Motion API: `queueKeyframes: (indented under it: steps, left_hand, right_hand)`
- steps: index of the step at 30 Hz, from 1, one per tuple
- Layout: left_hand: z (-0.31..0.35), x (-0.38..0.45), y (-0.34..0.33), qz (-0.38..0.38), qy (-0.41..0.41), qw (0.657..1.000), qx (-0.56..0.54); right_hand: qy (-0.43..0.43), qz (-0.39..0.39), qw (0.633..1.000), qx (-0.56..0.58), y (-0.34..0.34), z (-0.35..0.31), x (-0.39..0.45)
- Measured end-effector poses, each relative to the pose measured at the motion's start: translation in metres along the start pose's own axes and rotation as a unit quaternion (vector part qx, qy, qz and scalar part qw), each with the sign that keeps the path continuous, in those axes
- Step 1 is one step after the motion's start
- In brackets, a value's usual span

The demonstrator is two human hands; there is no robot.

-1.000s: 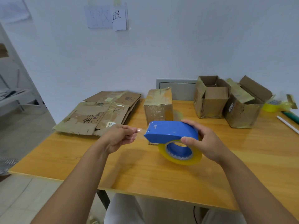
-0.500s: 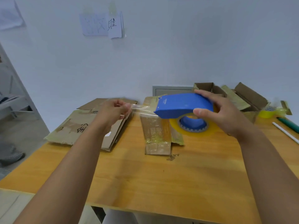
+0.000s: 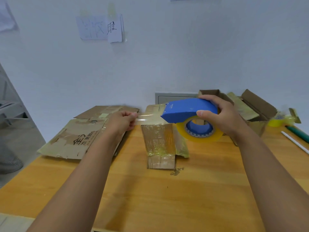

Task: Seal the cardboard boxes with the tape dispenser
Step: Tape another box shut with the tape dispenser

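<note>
Since 1 second ago both hands have risen from table height to above the closed cardboard box point(image 3: 160, 139). The right hand point(image 3: 222, 114) grips the blue tape dispenser point(image 3: 187, 109); the left hand point(image 3: 122, 120) pinches the clear tape strip point(image 3: 148, 117) stretched over the box.

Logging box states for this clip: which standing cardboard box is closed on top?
The taped box at table centre, below the stretched tape strip. The two boxes behind the right hand have open flaps.
</note>
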State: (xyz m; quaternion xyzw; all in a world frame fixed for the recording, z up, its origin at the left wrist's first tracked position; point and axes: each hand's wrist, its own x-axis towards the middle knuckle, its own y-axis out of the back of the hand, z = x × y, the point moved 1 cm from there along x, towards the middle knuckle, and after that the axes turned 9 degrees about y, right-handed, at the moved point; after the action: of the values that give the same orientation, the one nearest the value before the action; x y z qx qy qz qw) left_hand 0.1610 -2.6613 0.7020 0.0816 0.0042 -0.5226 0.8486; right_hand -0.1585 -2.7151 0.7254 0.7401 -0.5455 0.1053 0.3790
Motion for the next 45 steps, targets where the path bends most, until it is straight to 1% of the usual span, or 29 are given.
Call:
queueKeyframes:
  steps: [7, 14, 18, 21, 24, 25, 26, 29, 30, 34, 36, 38, 40, 41, 43, 44, 45]
  left_hand:
    - [-0.014, 0.008, -0.007, -0.035, 0.074, 0.996, -0.027]
    - [-0.026, 0.014, -0.012, -0.044, 0.086, 0.995, -0.027]
    - [-0.034, 0.015, -0.018, -0.059, 0.091, 0.994, -0.005]
    - [-0.037, 0.014, -0.019, -0.066, 0.118, 0.991, -0.006]
    - [-0.04, 0.01, -0.015, -0.046, 0.154, 0.985, 0.065]
    - [-0.042, 0.008, -0.014, -0.037, 0.152, 0.984, 0.085]
    - [-0.043, 0.007, -0.015, -0.02, 0.129, 0.987, 0.098]
    - [-0.039, 0.003, -0.025, 0.051, -0.007, 0.993, 0.101]
    - [-0.037, -0.001, -0.03, 0.059, -0.032, 0.992, 0.106]
    - [-0.035, -0.015, -0.043, 0.065, -0.053, 0.99, 0.109]
    - [-0.035, -0.024, -0.047, 0.066, -0.053, 0.986, 0.142]
    - [-0.035, -0.031, -0.05, 0.052, -0.058, 0.974, 0.211]
    - [-0.035, -0.035, -0.056, 0.032, -0.082, 0.956, 0.28]
    - [-0.036, -0.035, -0.06, 0.027, -0.097, 0.94, 0.326]
    - [-0.043, -0.032, -0.068, 0.034, -0.119, 0.89, 0.439]
    - [-0.048, -0.03, -0.071, 0.042, -0.126, 0.87, 0.475]
    - [-0.053, -0.027, -0.073, 0.055, -0.135, 0.861, 0.487]
  right_hand:
    - [-0.026, -0.028, 0.999, -0.015, -0.001, 0.015, 0.003]
    - [-0.03, -0.029, 0.999, -0.006, 0.0, 0.029, -0.002]
    - [-0.041, -0.035, 0.999, 0.0, 0.003, 0.036, -0.006]
    - [-0.043, -0.035, 0.998, 0.003, 0.004, 0.04, -0.011]
    - [-0.04, -0.032, 0.999, 0.017, 0.006, 0.04, -0.014]
    - [-0.038, -0.031, 0.999, 0.019, 0.005, 0.04, -0.015]
    - [-0.037, -0.03, 0.999, 0.019, 0.004, 0.041, -0.015]
    - [-0.037, -0.027, 0.999, 0.013, 0.001, 0.043, -0.017]
    - [-0.038, -0.026, 0.999, 0.011, 0.0, 0.043, -0.017]
    - [-0.042, -0.02, 0.999, 0.015, 0.003, 0.047, -0.02]
    - [-0.046, -0.013, 0.999, 0.019, 0.001, 0.049, -0.023]
    - [-0.053, -0.001, 0.998, 0.022, -0.002, 0.051, -0.024]
    - [-0.059, 0.009, 0.998, 0.024, -0.004, 0.053, -0.026]
    - [-0.063, 0.013, 0.998, 0.028, -0.005, 0.053, -0.027]
    - [-0.069, 0.022, 0.997, 0.037, -0.008, 0.052, -0.029]
    - [-0.072, 0.028, 0.996, 0.041, -0.01, 0.052, -0.03]
    - [-0.075, 0.033, 0.996, 0.044, -0.013, 0.05, -0.031]
